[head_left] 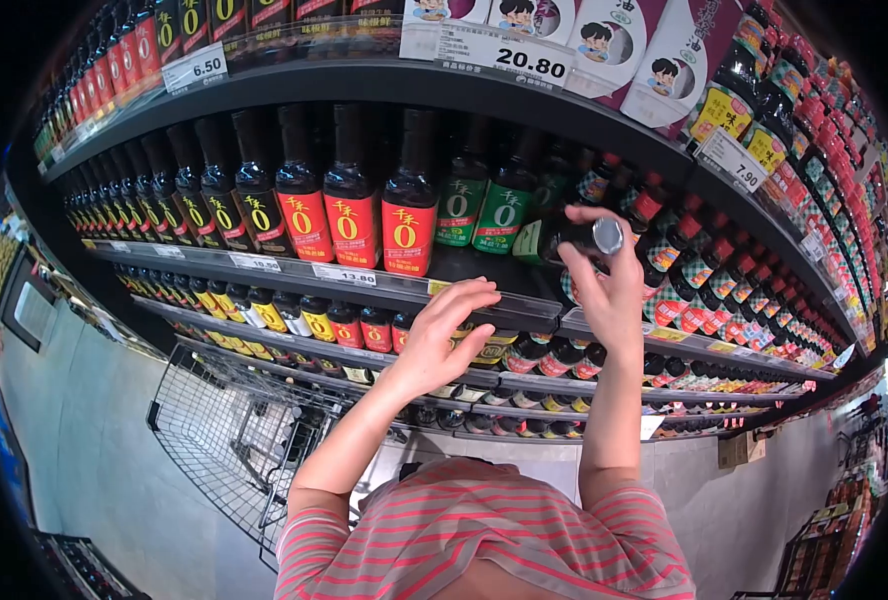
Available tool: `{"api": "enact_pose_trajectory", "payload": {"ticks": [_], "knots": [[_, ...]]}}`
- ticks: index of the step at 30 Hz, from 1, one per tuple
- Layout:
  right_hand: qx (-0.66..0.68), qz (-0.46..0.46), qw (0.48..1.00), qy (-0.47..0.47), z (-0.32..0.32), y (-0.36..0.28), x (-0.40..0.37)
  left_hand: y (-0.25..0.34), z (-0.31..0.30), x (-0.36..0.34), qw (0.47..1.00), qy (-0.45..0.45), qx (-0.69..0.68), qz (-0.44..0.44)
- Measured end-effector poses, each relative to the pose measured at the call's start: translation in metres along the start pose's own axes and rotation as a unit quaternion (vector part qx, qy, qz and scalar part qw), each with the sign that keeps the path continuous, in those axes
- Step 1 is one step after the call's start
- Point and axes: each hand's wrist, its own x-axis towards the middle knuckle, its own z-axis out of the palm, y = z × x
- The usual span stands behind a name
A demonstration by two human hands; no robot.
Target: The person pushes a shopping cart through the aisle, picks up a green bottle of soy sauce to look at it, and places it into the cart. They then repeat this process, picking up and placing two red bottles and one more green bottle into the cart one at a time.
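Note:
Near the middle of the shelf, my right hand (612, 290) is wrapped round a dark bottle (582, 240) with a silver cap, tilted so its cap faces me. Part of a green label shows at the bottle's lower left. My left hand (446, 335) is at the shelf's front edge, fingers apart and holding nothing. Behind it stand bottles with red labels (407, 235). Two green-labelled bottles (504, 215) stand upright between them and the bottle in my right hand.
Shelves of sauce bottles rise above and run below the hands, with price tags (344, 274) along their edges. A wire shopping cart (214, 420) stands at lower left on the grey floor (114, 450). Checker-topped bottles (699, 270) fill the shelf at right.

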Motion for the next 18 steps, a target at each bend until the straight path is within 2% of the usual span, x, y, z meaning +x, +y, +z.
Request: {"api": "enact_pose_trajectory", "payload": {"ticks": [2,3,6,7,8,10,11,12,14,18], "knots": [[0.036,0.060,0.997,-0.021,0.001,0.004,0.016,0.000,0.001,0.000,1.000,-0.001,-0.003,0.003],[0.000,0.023,1.000,-0.016,0.003,0.013,0.024,0.001,0.001,0.000,1.000,-0.002,-0.010,0.001],[-0.076,0.019,0.997,0.010,0.006,0.028,0.046,0.002,0.001,-0.002,1.000,-0.002,-0.018,-0.002],[-0.085,0.061,0.995,-0.005,0.005,0.030,0.054,0.001,0.001,-0.004,1.000,0.000,-0.018,-0.003],[-0.085,0.062,0.994,-0.006,0.007,0.036,0.060,0.001,0.000,-0.005,1.000,0.000,-0.019,-0.004],[-0.117,-0.023,0.991,0.055,0.013,0.052,0.071,-0.001,-0.001,-0.009,1.000,0.006,-0.016,-0.012],[-0.125,0.016,0.991,0.039,0.012,0.056,0.076,0.000,-0.002,-0.010,1.000,0.005,-0.016,-0.014],[-0.125,0.016,0.991,0.038,0.015,0.058,0.079,0.001,-0.003,-0.011,1.000,0.006,-0.020,-0.019],[-0.212,-0.014,0.973,0.086,0.021,0.059,0.084,0.001,-0.004,-0.013,0.999,0.007,-0.024,-0.024],[-0.210,-0.019,0.972,0.104,0.031,0.065,0.089,0.002,-0.007,-0.018,0.999,0.010,-0.032,-0.038]]}}
